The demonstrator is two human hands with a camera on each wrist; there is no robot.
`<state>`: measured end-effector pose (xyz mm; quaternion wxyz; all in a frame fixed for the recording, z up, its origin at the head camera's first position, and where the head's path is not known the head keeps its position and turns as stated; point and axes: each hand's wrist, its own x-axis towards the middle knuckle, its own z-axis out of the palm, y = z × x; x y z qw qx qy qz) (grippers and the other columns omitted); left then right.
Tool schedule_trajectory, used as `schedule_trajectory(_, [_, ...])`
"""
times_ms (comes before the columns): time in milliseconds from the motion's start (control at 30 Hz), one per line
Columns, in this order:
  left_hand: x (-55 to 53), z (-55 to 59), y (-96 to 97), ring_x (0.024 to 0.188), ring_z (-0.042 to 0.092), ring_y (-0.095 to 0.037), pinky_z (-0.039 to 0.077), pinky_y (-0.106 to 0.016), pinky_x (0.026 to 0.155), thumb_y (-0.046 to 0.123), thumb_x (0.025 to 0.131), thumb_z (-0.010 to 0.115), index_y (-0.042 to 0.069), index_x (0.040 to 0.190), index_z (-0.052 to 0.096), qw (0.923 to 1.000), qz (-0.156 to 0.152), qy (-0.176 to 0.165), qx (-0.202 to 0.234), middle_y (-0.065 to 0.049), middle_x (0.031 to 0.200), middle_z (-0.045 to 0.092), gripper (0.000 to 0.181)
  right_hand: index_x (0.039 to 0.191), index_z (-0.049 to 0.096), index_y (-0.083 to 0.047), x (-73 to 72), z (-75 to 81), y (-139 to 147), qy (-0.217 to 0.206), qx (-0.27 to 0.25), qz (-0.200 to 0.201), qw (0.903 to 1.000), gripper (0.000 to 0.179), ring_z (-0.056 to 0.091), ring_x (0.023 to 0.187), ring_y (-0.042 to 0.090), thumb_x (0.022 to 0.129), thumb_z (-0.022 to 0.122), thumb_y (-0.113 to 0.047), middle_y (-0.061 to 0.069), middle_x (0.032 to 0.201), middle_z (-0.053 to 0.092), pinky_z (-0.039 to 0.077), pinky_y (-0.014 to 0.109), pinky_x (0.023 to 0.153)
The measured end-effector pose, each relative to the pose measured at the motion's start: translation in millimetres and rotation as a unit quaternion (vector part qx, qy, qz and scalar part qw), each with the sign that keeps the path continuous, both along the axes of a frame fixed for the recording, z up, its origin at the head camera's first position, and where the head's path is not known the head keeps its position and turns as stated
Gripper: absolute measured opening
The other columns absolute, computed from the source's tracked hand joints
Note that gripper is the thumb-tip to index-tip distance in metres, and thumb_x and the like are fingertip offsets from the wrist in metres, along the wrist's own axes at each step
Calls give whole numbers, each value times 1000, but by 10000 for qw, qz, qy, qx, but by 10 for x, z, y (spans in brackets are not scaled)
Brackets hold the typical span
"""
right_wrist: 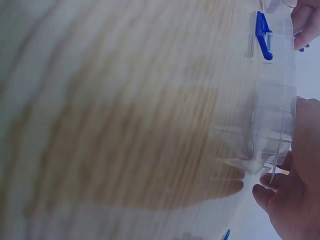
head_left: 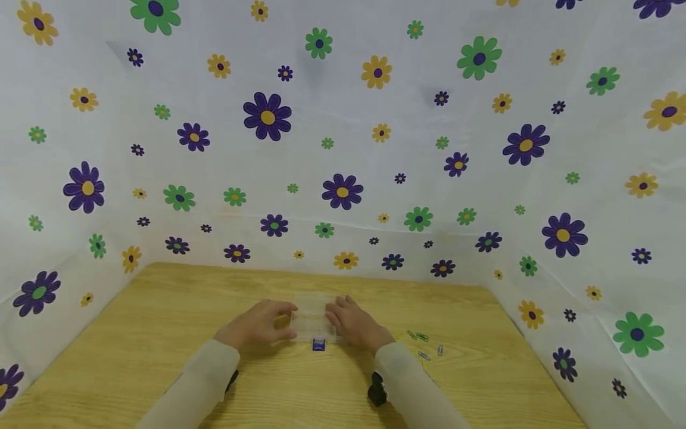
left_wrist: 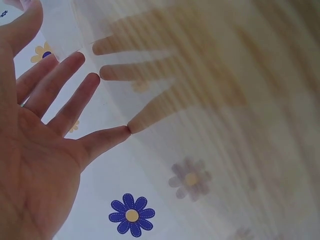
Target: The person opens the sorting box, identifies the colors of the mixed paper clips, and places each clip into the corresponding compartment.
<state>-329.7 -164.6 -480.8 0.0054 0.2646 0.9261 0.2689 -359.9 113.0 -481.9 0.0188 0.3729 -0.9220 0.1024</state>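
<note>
1. So the thing being worked on is a clear plastic box [head_left: 313, 319], sitting on the wood-grain counter [head_left: 289, 393] in the lower middle of the frame, right between the two hands. Really see-through, so its edges are hard to pick out.
2. Left hand [head_left: 257, 323]: fingers loosely spread, not clamped on anything as far as I can see. In the head view the thumb and forefinger come right up to the box's left side; whether they actually touch it, can't tell. The left wrist view has fingertips down on the shiny surface.
3. Right hand [head_left: 356, 323]: fingers curled around the box's right end, looks like a proper hold to me.
4. There's a blue latch [head_left: 318, 344] on the box's near edge, also visible upper right in the right wrist view. Fastened or not? Can't tell, and same for whether anything's inside.
5. Few paper clips [head_left: 422, 337] lie loose on the counter, lower right of centre, just past the right wrist.
6. My read: the step in hand is steadying or lining up the box. Next move probably calls for the right hand bracing it while the left gets a firmer, gentle hold, no skidding.
</note>
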Motion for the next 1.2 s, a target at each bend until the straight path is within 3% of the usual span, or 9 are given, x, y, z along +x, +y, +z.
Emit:
schedule_trajectory(133, [-3,29,5,129,63,-34,46,-56,113,45,92,76,8,139,62,9999,37,-90,-22,-12,136,69,61,139,58,-3,1,22,-2,-31,-16,-24,10000,39,52,137,38,113,38,-24,18,138,58,30,54,126])
schedule_trajectory(333, [1,71,8,130,61,-36,45,-58,114,44,92,76,8,139,62,9999,53,-114,-14,-13,137,68,61,134,57,-3,4,18,-8,33,-128,51,9999,34,55,130,36,113,38,-21,15,127,58,31,55,125])
schedule_trajectory(800, [-9,53,10,129,61,-35,45,-58,114,43,92,76,9,138,62,9999,130,-87,-63,-13,137,68,59,136,58,-3,24,53,-12,14,-97,-53,9999,36,55,132,36,113,38,-22,15,128,58,30,52,126])
schedule_trajectory(933, [-21,68,19,130,59,-35,43,-59,115,45,92,76,10,139,62,9996,162,-217,-75,-13,137,68,60,140,57,-4,21,85,-2,-266,-92,-255,9993,40,47,144,39,113,38,-26,20,143,56,28,52,127])
schedule_trajectory(1067, [-15,69,24,128,61,-35,44,-58,114,45,92,76,9,138,62,9997,103,-197,-65,-13,135,69,60,150,51,-7,30,140,28,-817,-206,-718,9939,48,32,155,41,113,36,-34,23,162,39,27,55,127])
schedule_trajectory(1200, [9,64,21,127,61,-35,45,-59,114,44,91,77,8,137,63,9998,101,-182,-19,-13,132,70,60,155,46,-8,30,247,111,-1074,-396,-977,9886,51,29,156,42,113,36,-36,23,166,32,27,58,126])
